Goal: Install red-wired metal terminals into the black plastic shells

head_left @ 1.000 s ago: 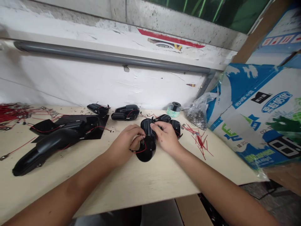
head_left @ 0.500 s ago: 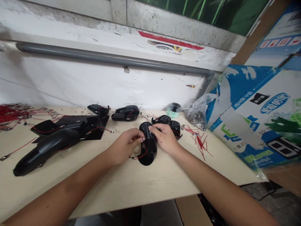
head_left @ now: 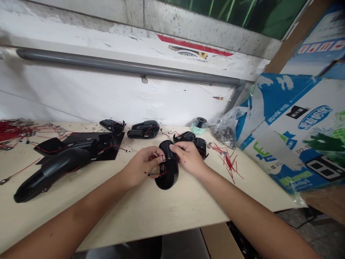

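Observation:
A black plastic housing (head_left: 167,176), rounded at its lower end, stands tilted on the pale wooden table top (head_left: 151,205) between my hands. My right hand (head_left: 188,158) grips its upper part from the right. My left hand (head_left: 142,167) is at its left side, fingers pinched on a thin red wire (head_left: 157,175) with a small metal end that runs across the housing. The fingers hide part of the housing's upper end. Two similar black housings (head_left: 185,136) lie just beyond my right hand.
Further black housings (head_left: 142,130) and long black pieces (head_left: 51,176) lie to the left, some on a black sheet (head_left: 113,147). Red wire bundles (head_left: 13,131), loose red wires (head_left: 229,162), a tape spool (head_left: 198,126), a bag of screws (head_left: 225,135) and a large printed carton (head_left: 296,126) surround them.
The housing has shifted slightly left and turned a little between my hands. My left fingers have moved along the red wire, which now lies closer across the housing.

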